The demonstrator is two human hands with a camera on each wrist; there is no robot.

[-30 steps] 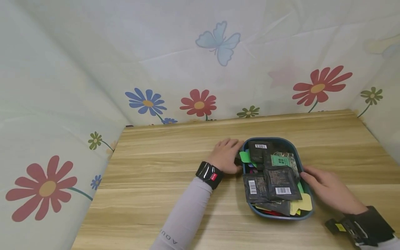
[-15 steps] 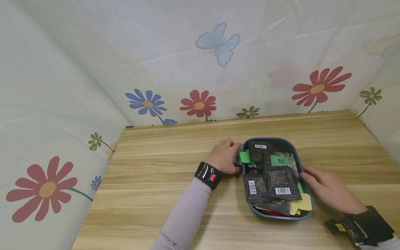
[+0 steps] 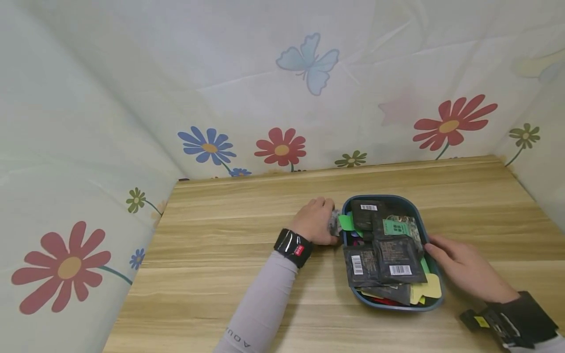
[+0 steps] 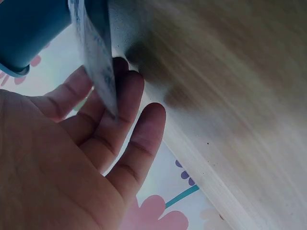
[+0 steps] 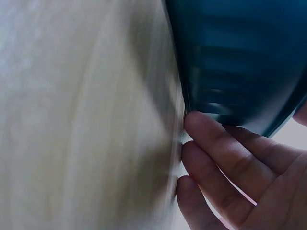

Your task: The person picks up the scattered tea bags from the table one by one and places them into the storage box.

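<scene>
A dark blue plastic tub (image 3: 393, 308) stands on the table, heaped with flat packets. On top lie several black sachets (image 3: 399, 257) with white barcode labels. Just left of the tub, my left hand (image 3: 312, 223) holds a small greyish patterned packet (image 3: 334, 223) on edge between curled fingers; the left wrist view shows this thin packet (image 4: 98, 62) nearly edge-on. My right hand (image 3: 468, 267) rests against the tub's right side, thumb at the rim. In the right wrist view, its fairly straight fingers (image 5: 230, 155) touch the outer wall of the tub (image 5: 240, 62) low down.
Green tabs (image 3: 346, 223) and pale yellow tabs (image 3: 431, 286) stick out among the sachets. The wood-grain table (image 3: 220, 235) meets a white flower-printed cloth (image 3: 234, 73) at the back and sides.
My left hand has shifted slightly left and its packet has turned, showing a greyish face instead of a dark one. The right hand and the tub have stayed put.
</scene>
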